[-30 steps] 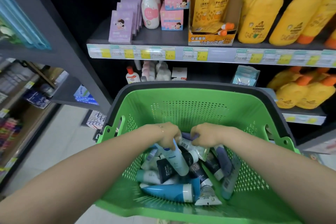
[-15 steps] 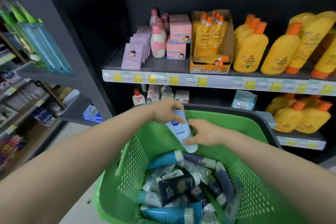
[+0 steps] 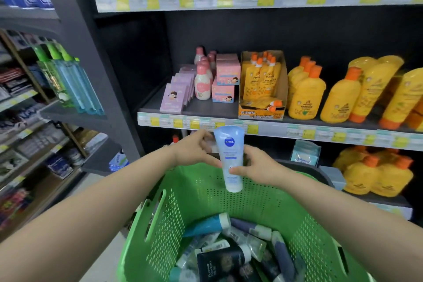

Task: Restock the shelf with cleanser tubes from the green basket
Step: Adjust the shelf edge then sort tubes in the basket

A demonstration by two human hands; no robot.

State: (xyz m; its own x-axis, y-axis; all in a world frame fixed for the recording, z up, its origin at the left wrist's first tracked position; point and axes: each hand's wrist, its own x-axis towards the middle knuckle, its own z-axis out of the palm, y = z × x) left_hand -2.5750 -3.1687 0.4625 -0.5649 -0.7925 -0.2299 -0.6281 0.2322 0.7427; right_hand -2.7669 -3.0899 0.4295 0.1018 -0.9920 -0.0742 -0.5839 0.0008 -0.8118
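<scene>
The tube point(image 3: 229, 155) is pale blue with a dark blue round badge. At six o'clock from it, the basket point(image 3: 206, 192) is bright green, its walls dotted with small holes. At two o'clock stand yellow bottles point(image 3: 304, 98) with orange caps; at twelve o'clock, pink boxes point(image 3: 225, 75).

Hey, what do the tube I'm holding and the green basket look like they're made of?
Tube: probably soft, squeezable plastic. It is pale blue with a smooth, slightly glossy skin, a flat crimped top end and a printed logo.
Basket: looks like rigid moulded plastic. It is matt green, with rows of small holes pierced through the walls, cut-out slots and a dark rim.
</scene>
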